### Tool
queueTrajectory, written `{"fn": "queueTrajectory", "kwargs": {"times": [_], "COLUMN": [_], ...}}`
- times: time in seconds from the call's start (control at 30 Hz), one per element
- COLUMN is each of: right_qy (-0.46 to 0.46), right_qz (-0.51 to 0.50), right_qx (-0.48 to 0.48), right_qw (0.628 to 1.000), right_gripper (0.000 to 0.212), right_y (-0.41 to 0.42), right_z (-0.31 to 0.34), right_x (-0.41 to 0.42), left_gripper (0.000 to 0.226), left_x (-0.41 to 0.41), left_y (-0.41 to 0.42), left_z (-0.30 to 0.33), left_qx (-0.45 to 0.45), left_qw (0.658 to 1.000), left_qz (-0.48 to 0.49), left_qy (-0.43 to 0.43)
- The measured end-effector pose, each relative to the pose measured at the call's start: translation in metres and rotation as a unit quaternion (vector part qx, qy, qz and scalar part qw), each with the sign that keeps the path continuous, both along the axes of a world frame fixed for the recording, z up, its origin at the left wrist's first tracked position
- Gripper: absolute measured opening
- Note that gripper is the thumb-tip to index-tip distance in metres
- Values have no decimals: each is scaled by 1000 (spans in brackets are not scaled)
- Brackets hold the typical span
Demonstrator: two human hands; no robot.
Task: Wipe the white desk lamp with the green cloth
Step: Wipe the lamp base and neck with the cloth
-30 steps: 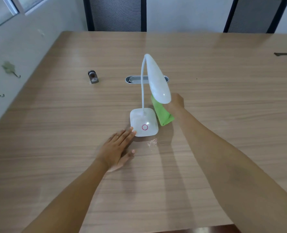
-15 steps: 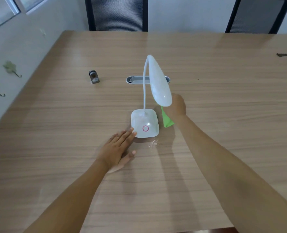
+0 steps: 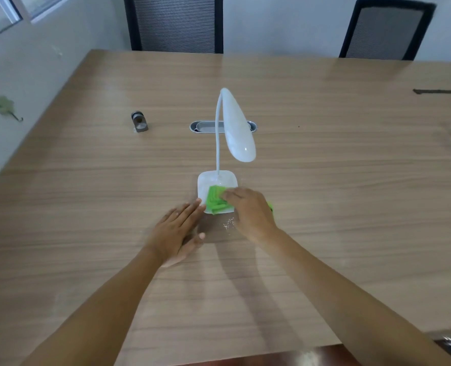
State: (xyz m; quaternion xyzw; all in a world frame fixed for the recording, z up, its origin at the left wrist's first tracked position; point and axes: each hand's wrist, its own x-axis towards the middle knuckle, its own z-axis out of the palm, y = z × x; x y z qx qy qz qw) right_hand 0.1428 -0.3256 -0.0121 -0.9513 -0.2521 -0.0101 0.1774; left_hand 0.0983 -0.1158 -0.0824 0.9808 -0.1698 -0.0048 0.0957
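Note:
The white desk lamp stands mid-table, its oval head drooping forward over a square base. The green cloth lies folded on the front of that base. My right hand presses on the cloth from the right, covering its right part. My left hand rests flat on the table, fingers together, with its fingertips against the base's front left corner.
The wooden table has a grey cable slot behind the lamp and a small dark metal piece at the left. White crumbs lie in front of the base. Two black chairs stand at the far edge.
My right hand has brought the green cloth from behind the lamp head, on the right, round onto the top of the base. My left hand has stayed put.

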Motion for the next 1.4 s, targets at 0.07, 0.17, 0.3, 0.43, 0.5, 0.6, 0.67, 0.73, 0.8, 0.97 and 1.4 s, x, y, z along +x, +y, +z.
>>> {"fn": "queueTrajectory", "kwargs": {"times": [0.07,0.17,0.3,0.43,0.5,0.6,0.67,0.73,0.8,0.97,1.4], "right_qy": [-19,27,60,10,-7,-29,0,46,56,-12,29], "right_qz": [13,30,24,73,74,35,13,12,16,93,8], "right_qx": [20,-36,-60,-14,11,59,54,35,50,35,38], "right_qw": [1000,999,996,997,997,997,998,998,997,995,999], "right_gripper": [53,61,65,61,59,57,53,56,57,59,59], "right_y": [10,17,4,-23,-28,-16,-7,-2,-5,-34,-16], "right_z": [0,-4,-17,-29,-20,-4,-6,-18,-29,-39,-40], "right_x": [15,29,20,-4,-4,20,37,41,32,-14,9], "left_gripper": [77,79,76,74,74,74,74,74,75,77,76], "left_x": [0,0,1,1,1,0,0,0,0,1,1], "left_y": [0,-1,0,1,1,1,0,0,1,0,0], "left_z": [1,2,2,0,-1,0,0,0,1,1,1], "left_qx": [3,12,14,13,14,13,16,15,13,14,19], "left_qw": [1000,1000,1000,1000,1000,1000,1000,1000,1000,1000,1000], "left_qz": [0,-4,-8,-3,-4,-3,-3,-4,-7,-8,-6], "left_qy": [-1,1,1,5,7,7,5,4,6,2,4]}}
